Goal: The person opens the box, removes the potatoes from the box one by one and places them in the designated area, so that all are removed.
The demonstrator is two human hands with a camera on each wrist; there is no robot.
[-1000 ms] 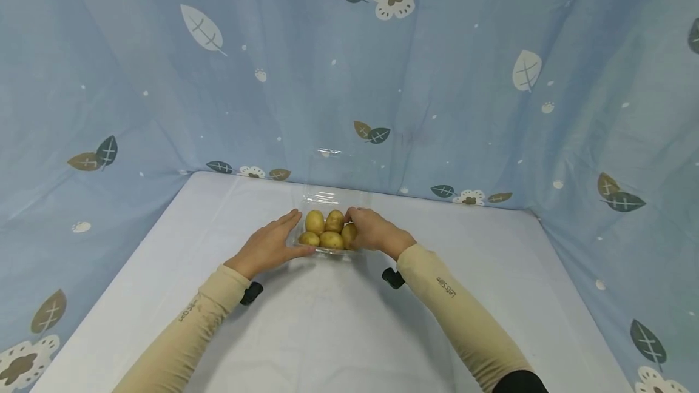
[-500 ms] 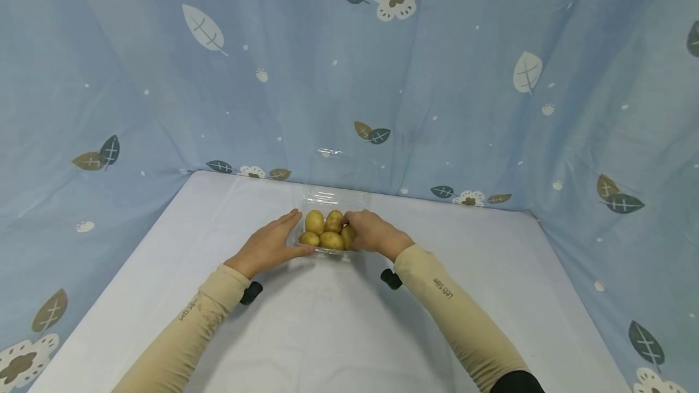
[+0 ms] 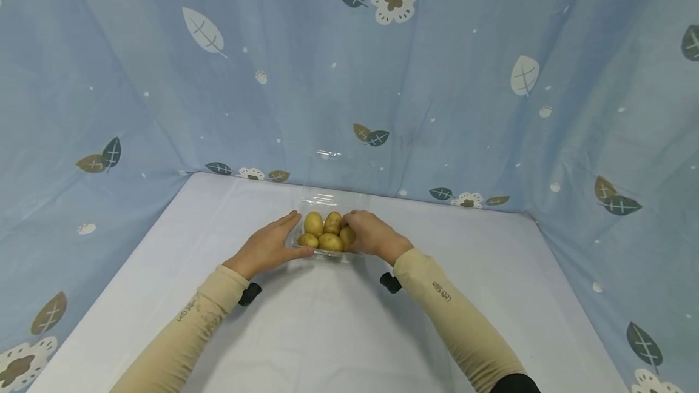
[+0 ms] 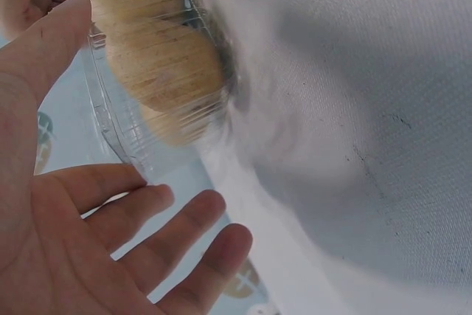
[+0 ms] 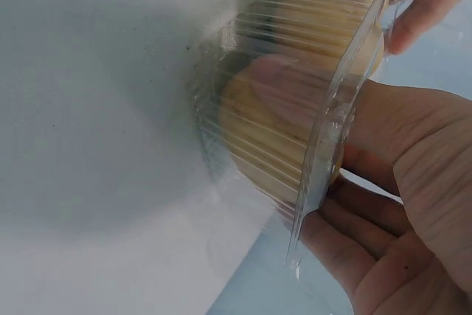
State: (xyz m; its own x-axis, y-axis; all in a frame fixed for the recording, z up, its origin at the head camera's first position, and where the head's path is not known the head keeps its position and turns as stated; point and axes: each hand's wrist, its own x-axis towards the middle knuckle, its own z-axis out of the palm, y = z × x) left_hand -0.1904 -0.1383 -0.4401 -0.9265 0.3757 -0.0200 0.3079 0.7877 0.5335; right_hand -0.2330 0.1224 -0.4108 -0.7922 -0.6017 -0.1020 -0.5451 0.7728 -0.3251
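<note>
A clear plastic clamshell container (image 3: pixel 330 254) holds several yellow potatoes (image 3: pixel 330 242) in its base. Its transparent lid (image 3: pixel 326 199) stands raised at the back. My left hand (image 3: pixel 269 249) spreads round the left front corner, the thumb on the front rim and the straight fingers along the left side; in the left wrist view fingertips touch the rim. My right hand (image 3: pixel 375 235) reaches in at the right end and grips the rightmost potato (image 3: pixel 347 238), partly covered by that hand. Through the ribbed wall in the right wrist view, the right thumb (image 5: pixel 284 86) lies against this potato.
A white cloth (image 3: pixel 338 326) covers the table under the container. Behind it hangs a blue curtain (image 3: pixel 459 108) with leaf and flower prints, close to the lid. A black wrist device (image 3: pixel 391 282) sits below each wrist.
The right hand has shifted very slightly left together with the rightmost potato. The left hand keeps its place on the container, and the head view tilts a little.
</note>
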